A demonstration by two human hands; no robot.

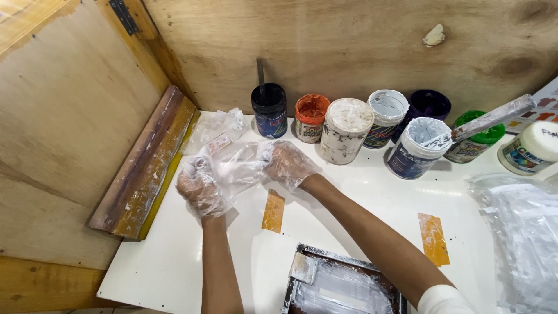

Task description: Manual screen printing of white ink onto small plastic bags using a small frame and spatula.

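Head cam: nearest is a dark metal tray [302,273] w/ white, paint-smeared plastic inside, at the bottom edge of the white bench [174,261]. Both forearms reach up from there to the bench's back-left part.

Left hand [200,186] wears a thin clear plastic glove, fingers curled round a bunched bit of clear plastic film [238,166]. Right hand [288,163], also gloved, pinches the other end of that film, so the film stretches between the two hands, just above the bench top. Neither hand lies flat; both are gripping.

Just behind the hands: more crumpled clear plastic [224,125] on the bench near the corner. Left of the hands, a long wooden squeegee [145,166] leans along the plywood wall, stained w/ paint.

Back row of paint jars, L to R: black jar [269,110] w/ a stick standing in it, orange jar [310,118], white-lidded jar [346,131], open white jar [385,113], purple jar [429,104], big white-paint jar [417,148] w/ a smeared spatula [491,118] resting across its rim, green jar [478,136], cream jar [532,148].

Two orange tape strips [273,211] on the bench; plastic sheet pile [520,232] at right.
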